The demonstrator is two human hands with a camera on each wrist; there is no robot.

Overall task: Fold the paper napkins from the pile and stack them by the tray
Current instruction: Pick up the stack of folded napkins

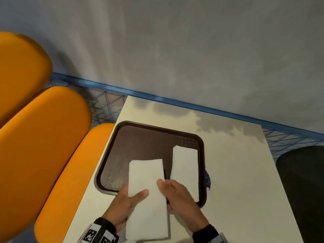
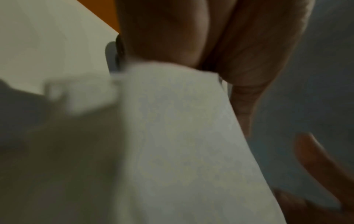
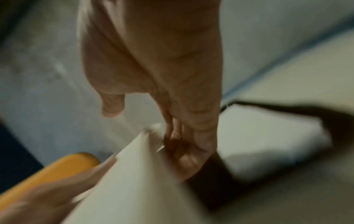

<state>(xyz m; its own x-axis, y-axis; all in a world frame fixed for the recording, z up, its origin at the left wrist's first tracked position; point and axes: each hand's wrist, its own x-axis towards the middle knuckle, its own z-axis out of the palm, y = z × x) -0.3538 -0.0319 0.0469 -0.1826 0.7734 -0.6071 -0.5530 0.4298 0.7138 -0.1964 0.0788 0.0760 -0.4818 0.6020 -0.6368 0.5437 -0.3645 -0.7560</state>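
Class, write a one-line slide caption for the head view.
Both hands, left hand and right hand, hold a folded napkin over a brown tray.

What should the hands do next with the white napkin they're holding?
Probably carry the folded napkin sideways off the brown tray and lay it on the bare table beside it. Both the left hand and right hand hold it over the tray's near edge, and the stack belongs by the tray. The pile sits inside.

White folded napkin (image 1: 147, 195) held above brown tray (image 1: 140, 137); napkin pile (image 1: 185, 165) inside.
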